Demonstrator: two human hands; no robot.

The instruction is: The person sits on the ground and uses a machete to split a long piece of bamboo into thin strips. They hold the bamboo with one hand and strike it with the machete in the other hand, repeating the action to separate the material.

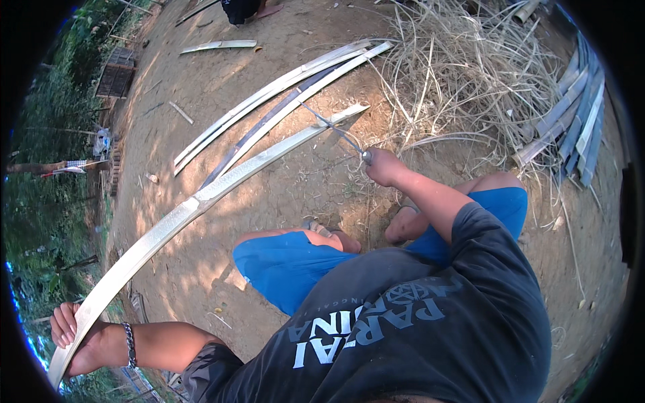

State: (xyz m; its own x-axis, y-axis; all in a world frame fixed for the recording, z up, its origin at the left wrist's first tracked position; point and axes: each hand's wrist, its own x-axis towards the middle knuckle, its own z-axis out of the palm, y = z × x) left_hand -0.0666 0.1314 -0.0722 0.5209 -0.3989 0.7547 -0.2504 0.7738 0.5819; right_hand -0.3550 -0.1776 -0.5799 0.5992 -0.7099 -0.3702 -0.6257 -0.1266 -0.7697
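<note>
A long split bamboo strip (156, 236), pale on its upper face, runs slantwise from the lower left to the middle of the view. Near its lower end my left hand (75, 338) is closed around it, with a chain bracelet on the wrist. My right hand (384, 168) is wrapped round the handle of a knife, hiding most of the grip. The thin, dark knife blade (344, 136) points up and left and crosses the strip near its far end; whether it touches the bamboo, I cannot tell.
Several split bamboo strips (269, 91) lie on the bare ground beyond. A heap of bamboo shavings (457, 80) spreads at the far right, beside a bundle of bamboo slats (581, 111). A short bamboo piece (218, 46) lies farther off. A person (240, 9) shows partly at the top edge.
</note>
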